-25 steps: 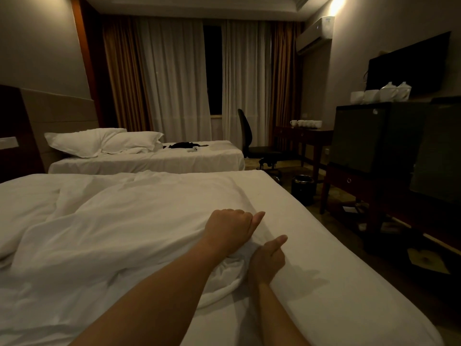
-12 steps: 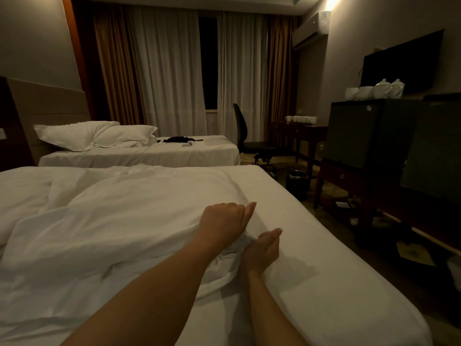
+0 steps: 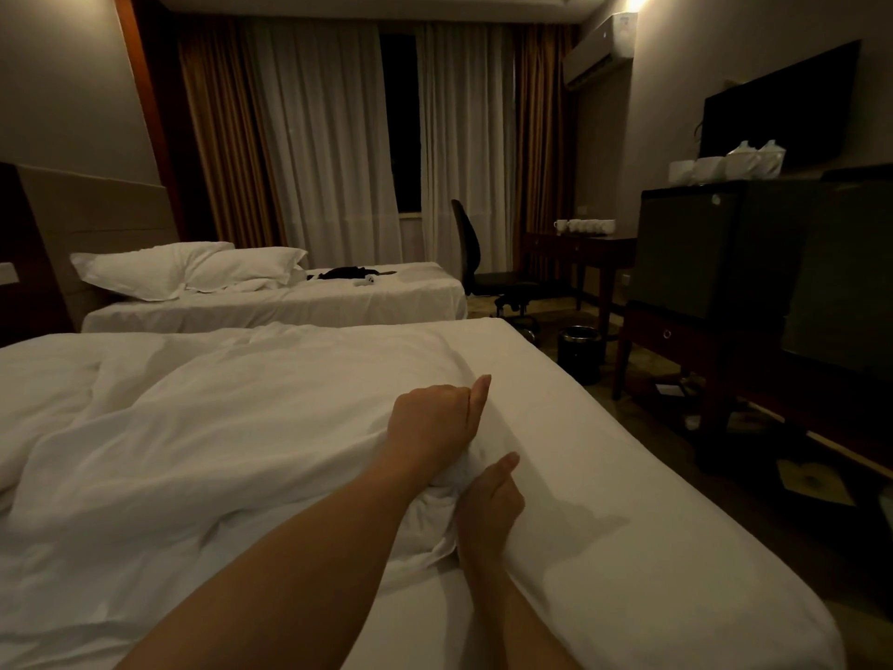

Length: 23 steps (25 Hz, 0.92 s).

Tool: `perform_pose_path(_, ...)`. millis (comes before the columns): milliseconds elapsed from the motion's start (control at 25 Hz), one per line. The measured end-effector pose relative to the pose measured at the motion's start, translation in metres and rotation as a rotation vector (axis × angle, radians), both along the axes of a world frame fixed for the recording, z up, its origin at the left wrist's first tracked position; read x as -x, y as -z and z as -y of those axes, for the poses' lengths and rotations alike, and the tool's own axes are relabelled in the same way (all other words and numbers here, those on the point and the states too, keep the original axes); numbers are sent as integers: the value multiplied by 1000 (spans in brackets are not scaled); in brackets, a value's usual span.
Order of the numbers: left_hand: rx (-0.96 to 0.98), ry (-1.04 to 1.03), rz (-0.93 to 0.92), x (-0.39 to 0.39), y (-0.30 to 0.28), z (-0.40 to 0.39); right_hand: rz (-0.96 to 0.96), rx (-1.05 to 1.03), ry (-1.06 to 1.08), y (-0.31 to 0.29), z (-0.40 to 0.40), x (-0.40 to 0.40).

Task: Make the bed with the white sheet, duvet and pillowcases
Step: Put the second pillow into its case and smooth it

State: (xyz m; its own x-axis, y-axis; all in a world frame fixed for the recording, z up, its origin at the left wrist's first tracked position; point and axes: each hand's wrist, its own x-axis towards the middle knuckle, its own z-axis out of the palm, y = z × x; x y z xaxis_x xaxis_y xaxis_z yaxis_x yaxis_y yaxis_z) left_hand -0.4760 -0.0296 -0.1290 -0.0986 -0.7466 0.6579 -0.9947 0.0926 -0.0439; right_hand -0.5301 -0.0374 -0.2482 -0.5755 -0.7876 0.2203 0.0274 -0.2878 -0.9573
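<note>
Duvet (image 3: 203,442) is on the near bed (image 3: 652,548), bunched and creased over the left and middle of the mattress, not spread. Its near-right edge is gathered into a wad right where both hands meet.

Left hand (image 3: 430,423) sits on top of that wad, fingers curled into the fabric, thumb sticking up: grasping the duvet. Right hand (image 3: 490,502) is just below and touching the same bunch, fingers curled in with the thumb raised: also gripping it (the fingertips themselves are buried in cloth, so grip depth can't be read).

White sheet (image 3: 555,413) looks done: it lies flat and smooth over the exposed right part of the mattress and wraps the foot corner. Judgement only, the far side is under the duvet.

Status, as a guess:
- sheet: on
- duvet: on the bed but crumpled; needs pulling out toward the foot and right side, then smoothing
- pillowcases: nothing visible on this bed; its head end is out of frame

Pillows (image 3: 193,270) lie at the head of the far bed (image 3: 290,302), along with a small dark item (image 3: 345,273) on its sheet (can't identify it).

Further out: desk chair (image 3: 476,263), small bin (image 3: 580,348) on the floor, dark cabinet (image 3: 715,249) with white cups on top, closed curtains (image 3: 328,137).

Roughly mid-task, most of the duvet work left.
</note>
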Motion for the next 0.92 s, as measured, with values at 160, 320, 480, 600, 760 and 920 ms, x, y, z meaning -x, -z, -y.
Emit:
perform_pose_path(160, -28, 13, 22, -2, -2, -3, -58, 22, -1, 4, 1, 1)
perform_pose_path(320, 22, 9, 80, -22, -9, -11, 9, 83, 7, -12, -9, 5)
perform_pose_path(480, 81, -21, 92, -64, 2, -26, -56, 198, 94, -32, -4, 1)
perform_pose_path(600, 106, -58, 131, -95, 19, -37, -92, 192, 124, -33, 1, -7)
perform_pose_path(760, 200, -64, 163, -109, 23, -38, -82, 66, 56, -24, 9, -7)
perform_pose_path(920, 252, -59, 134, -105, 15, -37, -68, 45, 68, -27, 11, 3)
